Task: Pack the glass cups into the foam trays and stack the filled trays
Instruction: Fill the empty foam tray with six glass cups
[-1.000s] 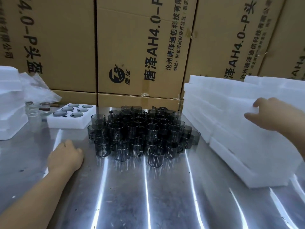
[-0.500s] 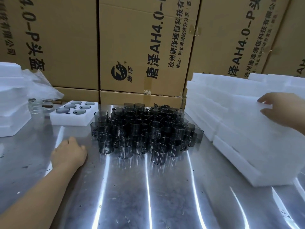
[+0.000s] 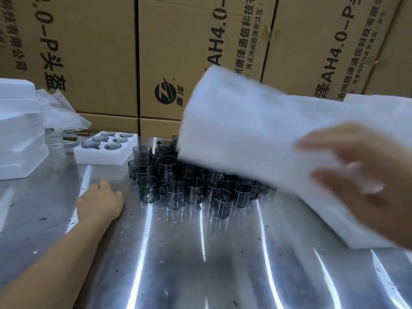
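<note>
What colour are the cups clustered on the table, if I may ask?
The cups are smoky grey; head view.

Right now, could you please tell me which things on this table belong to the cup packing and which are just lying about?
Part of the job:
glass cups clustered mid-table
foam tray held up by the right hand
filled tray at back left
foam tray pile at right
foam stack at far left

Just lying about:
plastic bag
cardboard boxes behind
</note>
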